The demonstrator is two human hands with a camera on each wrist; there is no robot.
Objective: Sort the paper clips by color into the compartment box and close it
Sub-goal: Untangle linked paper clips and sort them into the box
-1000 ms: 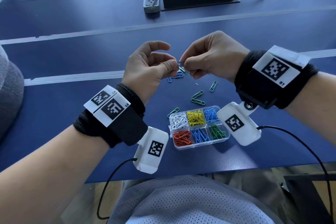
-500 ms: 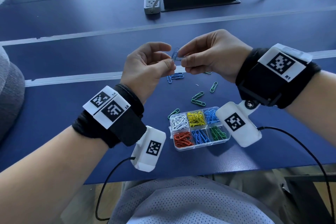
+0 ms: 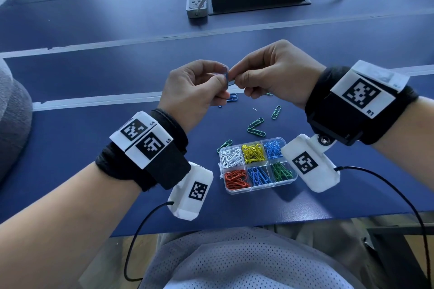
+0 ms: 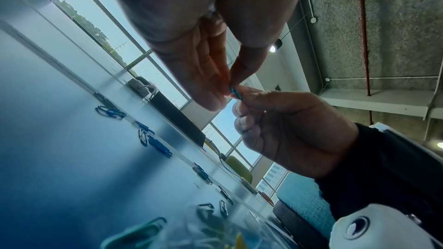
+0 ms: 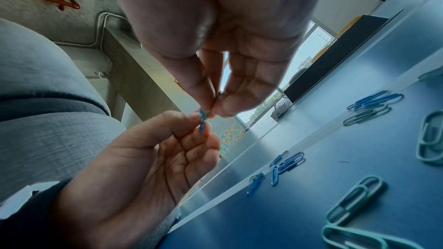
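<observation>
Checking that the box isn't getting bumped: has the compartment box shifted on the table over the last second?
No. The compartment box keeps its place against the table's near edge and the green clips beside it.

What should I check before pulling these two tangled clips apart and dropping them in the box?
1. Left hand pinches the blue clip: ok.
2. Right hand pinches the green clip: ok.
3. Clips separated: not ok, they cross at the fingertips.
4. Compartment box open: ok, no lid over the clips.
5. Blue and green compartments have room: cannot tell.
6. Table sorted: not ok, loose green clips and blue clips remain.
</observation>
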